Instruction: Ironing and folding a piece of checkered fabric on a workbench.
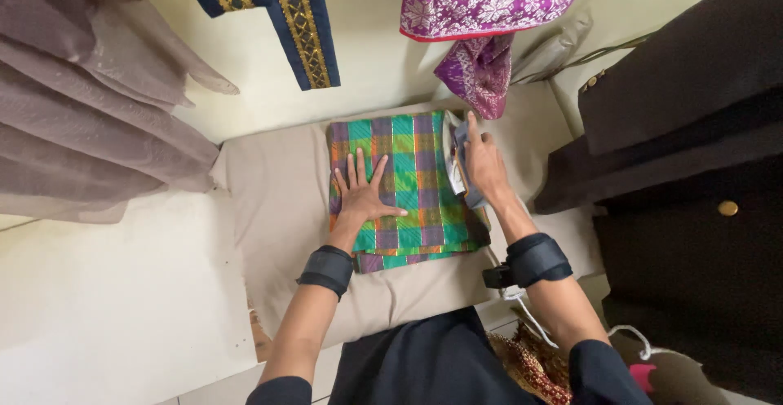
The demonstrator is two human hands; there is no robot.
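So it's a folded plaid cloth point(412, 181), checked in green, orange, purple and a bit of teal, squared up into a neat rectangle. It's lying flat on a beige padded board point(277, 201), towards the far edge and a little right of the middle. The stack looks a few layers thick, you can see the edges along the near side. On its right edge there's something pale and grey tucked against it, can't tell what that bit is.

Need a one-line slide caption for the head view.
Left hand flat on folded plaid cloth; right hand at its edge, on beige pad.
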